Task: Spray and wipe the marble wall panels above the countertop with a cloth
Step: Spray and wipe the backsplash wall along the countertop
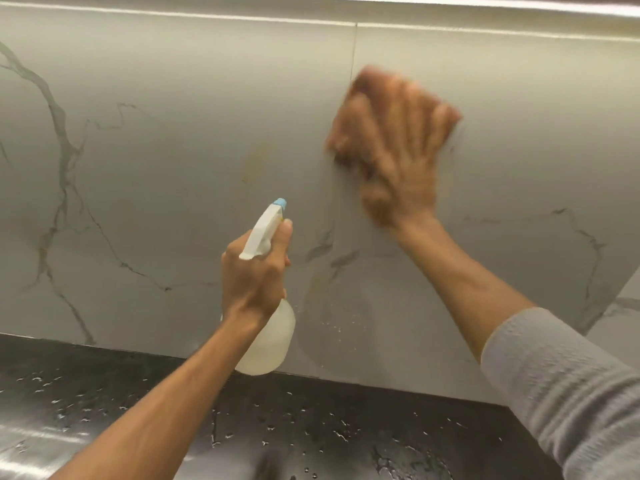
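Cloth (348,133) sits pressed to the marble wall panel (173,150) by the vertical seam (355,46), near the top edge, under your right hand (405,161), its fingers (412,109) spread flat and blurred. Your left hand (252,275) grips the spray bottle (272,344) by the panel's bottom edge, above the countertop (104,393).

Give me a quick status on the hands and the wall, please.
Left hand grips spray bottle. Right hand presses cloth on wall, blurred. Nothing blocks it.

No text, label, brand or number can be read; the translucent plastic spray bottle with white trigger head and blue nozzle (273,341) shows a plain side; the grey veined marble wall panels (173,150) bear only veining.
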